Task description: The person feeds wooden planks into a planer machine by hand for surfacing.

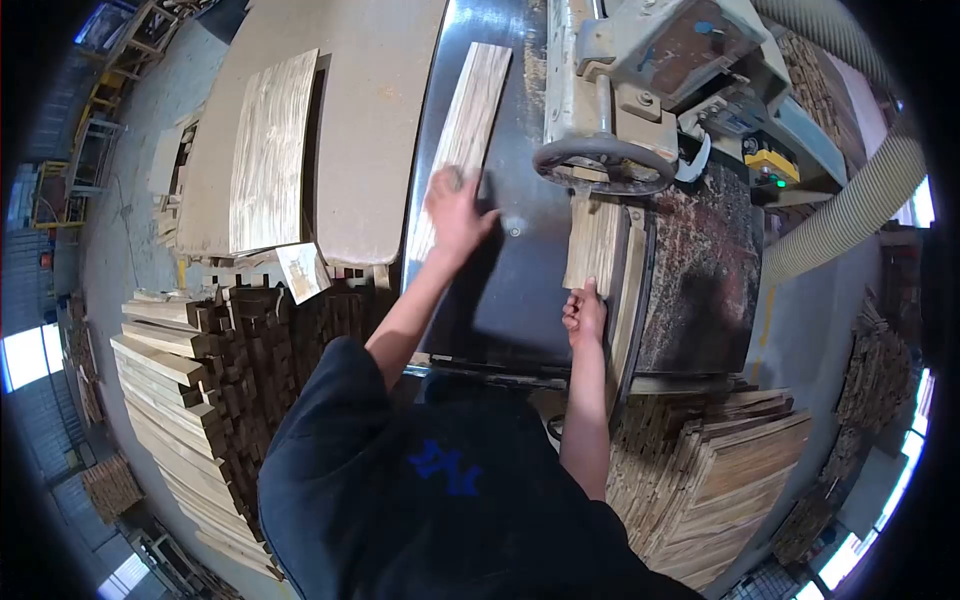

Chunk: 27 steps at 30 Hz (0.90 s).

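Note:
My left hand (pixel 456 212) lies with spread fingers on a long pale board (pixel 478 105) on the dark metal machine table (pixel 520 270). My right hand (pixel 585 312) is closed on the near end of a second board (pixel 594 240), which lies along the wooden guide strips (pixel 630 290). The far end of that second board is hidden under the machine head, beside the round handwheel (pixel 606 165).
Wide boards (pixel 272 150) lie on a brown side table (pixel 365 130) at left. Stacked timber (pixel 170 400) stands below it, and more boards (pixel 740 465) stand at lower right. A ribbed hose (pixel 850 205) runs down the right side.

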Motion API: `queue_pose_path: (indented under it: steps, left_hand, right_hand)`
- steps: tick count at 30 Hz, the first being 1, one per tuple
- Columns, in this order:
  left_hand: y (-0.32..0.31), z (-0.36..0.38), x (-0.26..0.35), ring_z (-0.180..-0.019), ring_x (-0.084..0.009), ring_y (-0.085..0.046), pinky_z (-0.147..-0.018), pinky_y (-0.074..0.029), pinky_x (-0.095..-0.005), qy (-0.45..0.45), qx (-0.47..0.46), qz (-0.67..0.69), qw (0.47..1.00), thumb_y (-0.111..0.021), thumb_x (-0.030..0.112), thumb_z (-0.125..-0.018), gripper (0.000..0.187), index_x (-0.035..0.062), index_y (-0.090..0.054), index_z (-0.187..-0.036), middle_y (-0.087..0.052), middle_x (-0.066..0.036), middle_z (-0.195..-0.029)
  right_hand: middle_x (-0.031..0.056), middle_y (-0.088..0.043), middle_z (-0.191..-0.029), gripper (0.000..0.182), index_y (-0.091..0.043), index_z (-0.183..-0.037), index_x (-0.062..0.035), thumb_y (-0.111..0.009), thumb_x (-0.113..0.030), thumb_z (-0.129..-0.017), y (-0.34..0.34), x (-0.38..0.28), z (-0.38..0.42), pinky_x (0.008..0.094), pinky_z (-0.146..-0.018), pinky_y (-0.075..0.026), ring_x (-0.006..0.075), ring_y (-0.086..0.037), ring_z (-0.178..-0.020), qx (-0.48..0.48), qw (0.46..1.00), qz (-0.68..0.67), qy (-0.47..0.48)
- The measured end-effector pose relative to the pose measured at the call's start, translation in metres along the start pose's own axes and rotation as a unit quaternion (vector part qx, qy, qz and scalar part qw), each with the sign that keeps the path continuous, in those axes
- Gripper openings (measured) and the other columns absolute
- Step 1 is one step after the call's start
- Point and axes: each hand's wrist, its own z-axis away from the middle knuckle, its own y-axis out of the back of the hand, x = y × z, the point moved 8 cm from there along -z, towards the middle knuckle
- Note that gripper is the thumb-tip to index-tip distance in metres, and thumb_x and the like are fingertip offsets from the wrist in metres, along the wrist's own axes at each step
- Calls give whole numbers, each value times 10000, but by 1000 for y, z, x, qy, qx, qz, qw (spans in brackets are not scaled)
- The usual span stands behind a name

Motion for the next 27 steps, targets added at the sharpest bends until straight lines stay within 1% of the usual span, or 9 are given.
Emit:
queue_pose_path:
  steps: [7,11,14,16,19,21,23,24,27]
  left_hand:
    - [15,55,-71,-1038,-337,-547,-845,-468,-373,78,-68,136,985,-747,231,-648,618,46,-553,-1205,-569,-220,-1110]
    - [-7,116,-18,-924,-272,-618,-771,-513,-384,360,-206,855,311,-440,519,-858,673,10,-482,-1297,-596,-201,-1099]
    - [-10,170,5,-884,-282,-587,-777,-502,-441,427,-219,857,189,-461,522,-871,671,18,-461,-1313,-568,-190,-1086]
    - [7,186,42,-813,-254,-543,-740,-491,-457,290,-282,912,-63,-465,495,-889,608,8,-487,-1251,-548,-146,-976]
    - [-10,221,37,-692,-165,-411,-714,-424,-353,279,-254,925,31,-436,453,-935,550,71,-444,-1331,-446,-87,-843]
    - [-44,264,4,-633,-157,-467,-609,-438,-333,477,-242,782,319,-424,453,-955,450,168,-478,-1299,-484,-42,-773]
    - [5,241,16,-571,-152,-499,-573,-463,-322,328,-229,540,741,-481,402,-953,504,139,-417,-1377,-545,-24,-737]
    - [0,252,14,-917,-266,-637,-797,-493,-326,326,-220,476,787,-557,299,-924,578,37,-370,-1404,-651,-175,-1029]
    - [-3,267,41,-837,-345,-665,-758,-510,-372,188,-270,266,906,-575,322,-909,629,75,-329,-1432,-663,-242,-914]
  right_hand:
    - [-28,-389,-528,435,-556,-798,-36,-557,-454,-916,-29,-36,-36,194,-319,-235,63,-331,-366,-35,996,-42,66]
    - [16,-535,-592,412,-563,-837,-36,-503,-428,-949,-48,-47,-80,188,-322,-263,82,-443,-388,-128,990,2,67]
    - [63,-645,-760,385,-578,-897,-47,-494,-418,-956,-62,-60,-44,187,-399,-361,116,-618,-567,-119,979,25,165]
    - [73,-669,-893,355,-587,-962,-49,-494,-392,-962,-70,-57,-17,198,-535,-438,141,-676,-778,-190,936,144,260]
    - [54,-661,-912,276,-594,-1037,-44,-488,-293,-980,-48,-12,19,213,-617,-464,115,-654,-806,-237,905,207,285]
    - [57,-661,-929,419,-596,-1053,-39,-436,-419,-980,-24,26,60,231,-652,-487,122,-642,-792,-270,898,250,242]
    - [80,-668,-939,588,-545,-1159,-20,-405,-549,-944,9,86,84,284,-673,-541,180,-664,-849,-272,865,322,271]
    - [95,-670,-937,547,-529,-1168,-17,-422,-508,-953,19,109,119,283,-654,-541,199,-671,-853,-326,894,276,135]
    - [141,-668,-936,396,-495,-1163,-16,-479,-362,-970,59,164,165,269,-624,-539,240,-686,-832,-370,908,194,-13]
